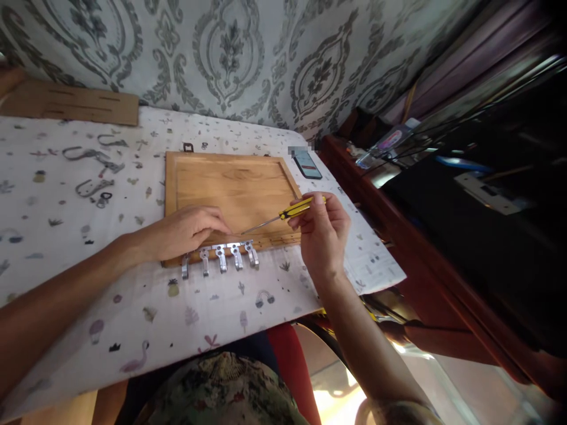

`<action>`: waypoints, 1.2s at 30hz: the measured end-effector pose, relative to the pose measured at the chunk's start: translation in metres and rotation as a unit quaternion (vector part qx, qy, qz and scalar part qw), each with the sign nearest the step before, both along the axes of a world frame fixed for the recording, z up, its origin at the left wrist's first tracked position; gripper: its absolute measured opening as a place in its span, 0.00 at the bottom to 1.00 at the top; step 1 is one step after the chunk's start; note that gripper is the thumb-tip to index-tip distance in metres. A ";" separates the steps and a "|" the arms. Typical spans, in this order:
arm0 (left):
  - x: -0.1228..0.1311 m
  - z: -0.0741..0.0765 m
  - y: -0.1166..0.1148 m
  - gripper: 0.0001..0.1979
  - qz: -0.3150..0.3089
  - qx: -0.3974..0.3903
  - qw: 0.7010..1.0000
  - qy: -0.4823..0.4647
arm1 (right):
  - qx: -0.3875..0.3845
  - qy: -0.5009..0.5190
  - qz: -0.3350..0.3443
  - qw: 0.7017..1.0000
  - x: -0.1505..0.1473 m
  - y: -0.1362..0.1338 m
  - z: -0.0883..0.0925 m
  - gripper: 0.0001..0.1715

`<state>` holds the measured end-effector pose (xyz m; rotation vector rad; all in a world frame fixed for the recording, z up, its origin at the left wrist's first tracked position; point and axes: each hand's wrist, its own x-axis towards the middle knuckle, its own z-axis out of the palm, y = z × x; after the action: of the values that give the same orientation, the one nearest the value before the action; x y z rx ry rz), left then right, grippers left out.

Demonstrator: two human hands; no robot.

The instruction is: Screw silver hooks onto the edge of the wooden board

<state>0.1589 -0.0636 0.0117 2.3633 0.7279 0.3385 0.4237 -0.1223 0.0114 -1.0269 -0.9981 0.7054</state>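
A framed wooden board point(225, 183) lies on the table, and several silver metal hooks point(221, 257) sit in a row along its near edge. My right hand point(325, 236) is closed around the yellow and black handle of a screwdriver point(295, 209). Its thin shaft slants down left, with the tip close to the hook at the row's right end. Over the near part of the board rests my left hand point(195, 229), its fingers bent together and reaching toward the screwdriver tip. Whatever those fingertips pinch is too small to make out.
Loose metal hooks point(94, 158) lie on the patterned tablecloth point(66, 236) to the left. A piece of cardboard point(88, 105) is at the back left, near part of another person's hand point(9, 79). A phone point(307, 163) lies beyond the board's right corner. Dark red furniture point(411, 248) stands at the right.
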 end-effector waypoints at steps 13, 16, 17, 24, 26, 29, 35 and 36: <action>-0.005 0.013 0.000 0.23 0.010 0.056 0.998 0.017 | -0.095 0.140 0.082 0.982 -0.014 0.052 -0.004 0.19; -0.008 0.014 -0.001 0.22 0.035 0.087 0.995 0.045 | -0.111 0.149 0.074 0.980 -0.016 0.058 -0.009 0.19; -0.010 0.013 0.000 0.21 0.050 0.104 0.992 0.053 | -0.110 0.152 0.075 0.979 -0.016 0.059 -0.011 0.19; -0.061 0.000 0.025 0.22 0.197 0.207 0.954 0.086 | -0.115 0.181 0.077 0.974 -0.010 0.061 -0.021 0.26; -0.086 -0.002 0.036 0.23 0.246 0.231 0.937 0.088 | -0.117 0.191 0.078 0.972 -0.007 0.061 -0.020 0.28; -0.125 -0.004 0.055 0.25 0.329 0.262 0.903 0.084 | -0.122 0.199 0.083 0.969 -0.004 0.061 -0.018 0.30; -0.168 -0.013 0.078 0.24 0.423 0.279 0.859 0.074 | -0.130 0.196 0.094 0.967 -0.002 0.060 -0.017 0.29; -0.169 -0.015 0.079 0.23 0.424 0.277 0.859 0.075 | -0.130 0.194 0.097 0.968 -0.002 0.059 -0.017 0.29</action>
<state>-0.0098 0.0153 -0.0034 2.4432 1.9703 0.8250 0.4217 -0.0632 -0.0061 -0.9731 -0.6783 1.1739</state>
